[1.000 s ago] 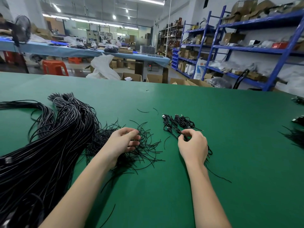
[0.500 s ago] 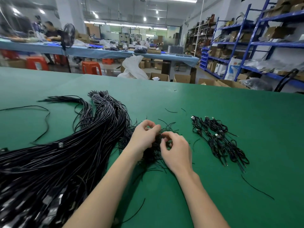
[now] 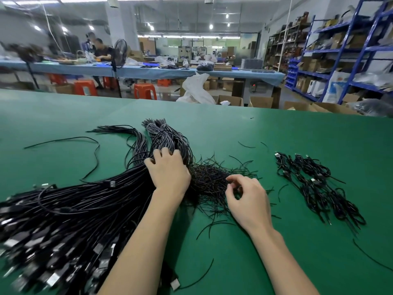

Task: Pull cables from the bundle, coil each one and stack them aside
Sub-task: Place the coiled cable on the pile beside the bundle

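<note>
Your single head-worn camera looked forward and down across the green table (image 3: 297, 145), close above your forearms, its wide angle also taking in the workshop shelves (image 3: 340, 60) beyond.

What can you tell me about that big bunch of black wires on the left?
The big cable bundle is many thin, shiny black cables lying flat on the green table. It fans wide near the camera, where silvery plugs show, and narrows toward its far end. The left hand rests on it, fingers dug in.
</note>
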